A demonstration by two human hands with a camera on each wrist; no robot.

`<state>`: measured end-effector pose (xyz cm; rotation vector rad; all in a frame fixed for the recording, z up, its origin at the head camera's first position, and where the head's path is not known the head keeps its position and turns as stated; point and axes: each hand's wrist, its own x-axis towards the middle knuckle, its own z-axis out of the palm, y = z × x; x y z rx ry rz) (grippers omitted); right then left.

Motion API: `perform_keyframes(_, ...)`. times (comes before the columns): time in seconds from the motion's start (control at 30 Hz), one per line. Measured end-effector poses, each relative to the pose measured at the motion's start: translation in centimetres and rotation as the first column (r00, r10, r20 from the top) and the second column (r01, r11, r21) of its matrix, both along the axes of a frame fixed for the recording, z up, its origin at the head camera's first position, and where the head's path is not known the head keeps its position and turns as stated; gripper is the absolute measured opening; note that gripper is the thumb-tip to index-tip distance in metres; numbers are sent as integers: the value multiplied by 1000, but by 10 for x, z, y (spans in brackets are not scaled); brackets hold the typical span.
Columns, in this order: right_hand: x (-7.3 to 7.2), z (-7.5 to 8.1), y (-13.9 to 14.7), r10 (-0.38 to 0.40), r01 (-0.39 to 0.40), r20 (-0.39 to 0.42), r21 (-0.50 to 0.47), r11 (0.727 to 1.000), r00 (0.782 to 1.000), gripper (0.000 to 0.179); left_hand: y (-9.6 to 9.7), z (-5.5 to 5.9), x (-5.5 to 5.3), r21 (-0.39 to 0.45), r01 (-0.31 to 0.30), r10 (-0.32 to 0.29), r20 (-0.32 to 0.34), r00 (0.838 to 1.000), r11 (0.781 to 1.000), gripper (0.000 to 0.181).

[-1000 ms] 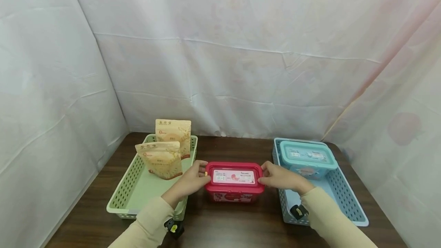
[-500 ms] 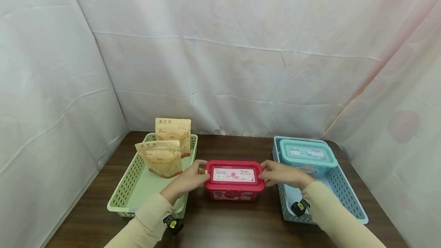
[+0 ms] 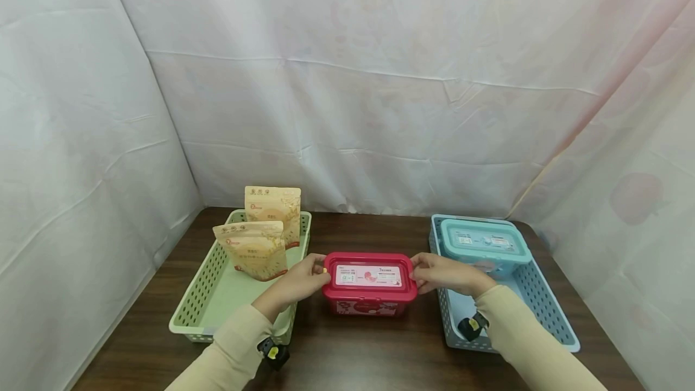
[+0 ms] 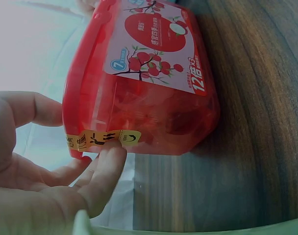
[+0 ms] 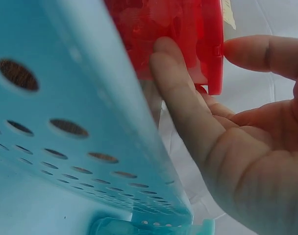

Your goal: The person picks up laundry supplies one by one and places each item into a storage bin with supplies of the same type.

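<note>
A red lidded plastic tub [image 3: 370,295] with a pink-and-white label stands on the dark wooden table between two baskets. My left hand [image 3: 298,284] grips its left end, thumb on the lid's edge and fingers against the side below the rim. In the left wrist view a yellow seal strip [image 4: 131,137] runs from the lid down the tub's end beside those fingers. My right hand [image 3: 447,275] holds the other end the same way, thumb at the lid edge, as the right wrist view shows. Through the reddish wall [image 4: 163,120] the contents look blurred.
On the left, a green basket [image 3: 195,288] holds two beige stand-up pouches, a front pouch [image 3: 255,252] and a rear pouch [image 3: 274,207]. A blue basket [image 3: 543,303] on the right, close by my right hand, holds a turquoise lidded tub [image 3: 485,243]. White curtains [image 3: 347,107] enclose the table.
Very little differs. My right hand and forearm have shifted slightly, the thumb now nearer the lid's edge; the tub stays between both hands in the same place.
</note>
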<state>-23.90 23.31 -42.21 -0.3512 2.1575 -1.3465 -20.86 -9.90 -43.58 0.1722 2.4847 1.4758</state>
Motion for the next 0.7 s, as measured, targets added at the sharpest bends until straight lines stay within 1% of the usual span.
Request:
perform_keyframes(0.2, 2, 0, 0, -7, 7, 13, -8, 1000, 1000, 51, 0, -1, 0, 12, -5, 5, -6, 1000, 1000, 53)
perform_keyframes(0.37, 3, 1, -1, 8, -8, 18, -17, 1000, 1000, 52, 1, -3, -1, 28, -13, 14, -10, 1000, 1000, 52)
perform_keyframes(0.53, 3, 2, -1, 10, -9, 44, -32, 999, 999, 52, 2, -3, -3, 37, -20, 20, 3, 1000, 999, 53)
perform_keyframes(0.7, 2, 2, -1, 8, -6, 54, -43, 999, 999, 53, 3, -4, -3, 87, -30, 30, 7, 1000, 996, 54)
